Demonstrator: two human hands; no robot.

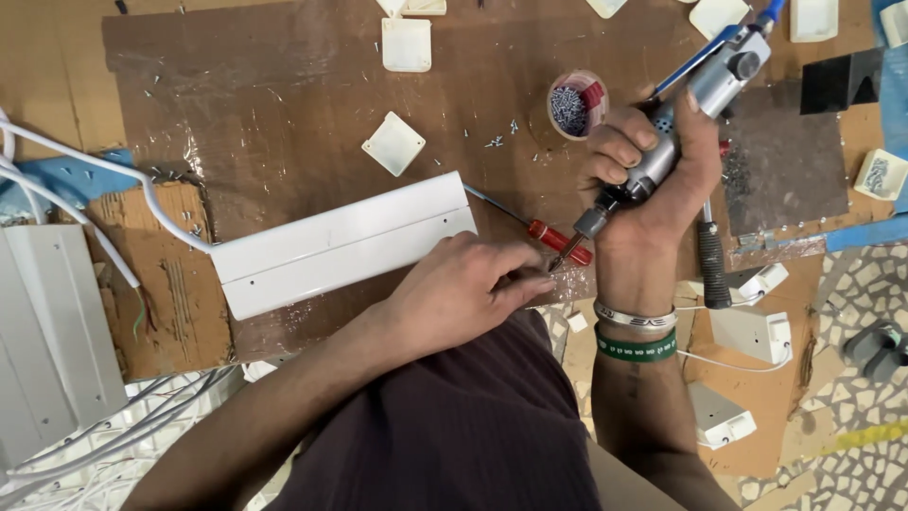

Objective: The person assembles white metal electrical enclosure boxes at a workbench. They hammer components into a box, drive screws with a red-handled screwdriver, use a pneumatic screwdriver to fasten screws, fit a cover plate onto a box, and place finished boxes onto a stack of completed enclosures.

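Gripping: a grey electric screwdriver [681, 114] is clasped in the right hand [653, 180], bit angled down.
Left hand [463, 284]: fingertips pinched closed at the bit tip; what is held cannot be told.
Beside: a red-handled screwdriver [558, 241] lies between both hands.
Beyond: a long white casing [340, 241] left of the left hand; a cup of screws [575, 104] above.

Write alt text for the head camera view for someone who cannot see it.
A right hand grips a grey electric screwdriver, tip down by the fingertips of the left hand, on a brown cardboard-covered workbench. A long white plastic casing lies beside them, near a red-handled screwdriver.
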